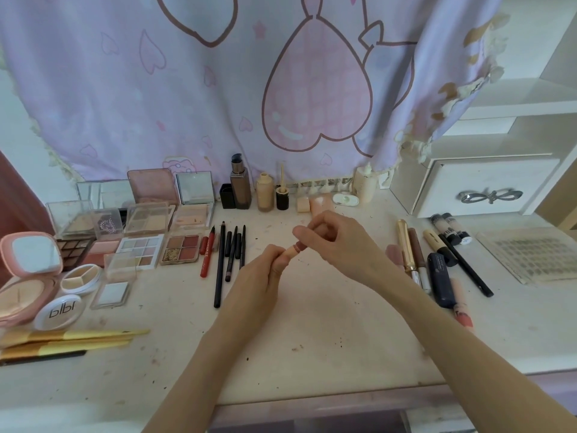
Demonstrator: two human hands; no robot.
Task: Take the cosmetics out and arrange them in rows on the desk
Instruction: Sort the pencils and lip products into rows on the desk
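Both hands pinch a small pink lipstick (296, 247) above the bench (327, 323): left hand (265, 276) low, right hand (337, 242) high

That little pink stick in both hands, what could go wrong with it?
1. The small pink lip stick is pinched only at its ends by the left hand and right hand, above the white desk; it might slip, fall and roll.
2. The thin black pencils lie just left of the hands; a forearm could nudge that row crooked.
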